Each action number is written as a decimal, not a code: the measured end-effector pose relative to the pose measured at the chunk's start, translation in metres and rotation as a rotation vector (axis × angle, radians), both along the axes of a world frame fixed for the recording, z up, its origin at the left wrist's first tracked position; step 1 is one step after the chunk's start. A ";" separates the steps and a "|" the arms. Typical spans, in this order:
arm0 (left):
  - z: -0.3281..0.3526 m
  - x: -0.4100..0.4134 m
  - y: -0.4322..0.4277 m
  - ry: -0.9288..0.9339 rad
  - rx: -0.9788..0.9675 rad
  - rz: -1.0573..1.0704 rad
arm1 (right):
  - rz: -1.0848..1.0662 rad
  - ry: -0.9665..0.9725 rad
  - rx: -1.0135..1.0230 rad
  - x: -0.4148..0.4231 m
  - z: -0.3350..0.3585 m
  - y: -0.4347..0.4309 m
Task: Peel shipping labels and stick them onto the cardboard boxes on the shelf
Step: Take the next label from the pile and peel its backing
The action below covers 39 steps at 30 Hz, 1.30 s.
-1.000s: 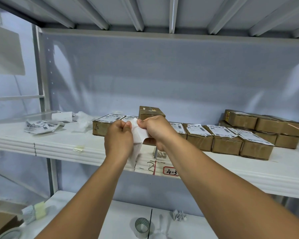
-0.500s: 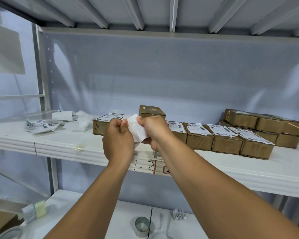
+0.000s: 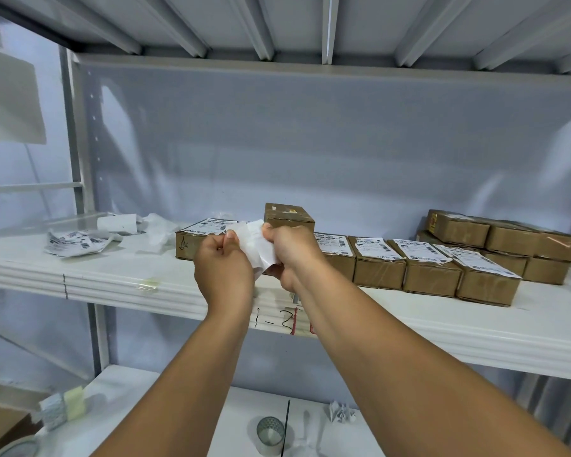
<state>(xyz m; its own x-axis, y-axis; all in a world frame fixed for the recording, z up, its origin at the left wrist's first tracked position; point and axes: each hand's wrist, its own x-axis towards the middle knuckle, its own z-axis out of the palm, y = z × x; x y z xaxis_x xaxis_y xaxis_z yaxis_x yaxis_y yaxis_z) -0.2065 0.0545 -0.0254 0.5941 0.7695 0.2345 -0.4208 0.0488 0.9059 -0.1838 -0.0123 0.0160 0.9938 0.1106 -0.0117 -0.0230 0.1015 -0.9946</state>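
Below your arms, a roll of tape (image 3: 270, 435) stands on the lower shelf (image 3: 145, 390). Your left hand (image 3: 223, 270) and right hand (image 3: 292, 250) each pinch a white label sheet (image 3: 257, 244) between thumb and curled fingers, over the upper shelf (image 3: 112, 275) edge. Beyond, labelled cardboard boxes (image 3: 429, 275) sit in a row, with loose labels (image 3: 75, 242) far left.

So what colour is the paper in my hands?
White, no print showing on the paper; head view.
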 end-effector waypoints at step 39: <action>0.002 -0.001 -0.009 -0.005 -0.084 0.032 | -0.190 0.041 0.140 -0.006 0.003 -0.004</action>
<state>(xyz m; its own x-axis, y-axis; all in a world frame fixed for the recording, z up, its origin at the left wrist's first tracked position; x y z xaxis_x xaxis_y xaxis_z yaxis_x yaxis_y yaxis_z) -0.2075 0.0456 -0.0235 0.5676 0.8053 0.1714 -0.4279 0.1107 0.8970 -0.1898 -0.0167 0.0189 0.9959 -0.0752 -0.0498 -0.0299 0.2450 -0.9691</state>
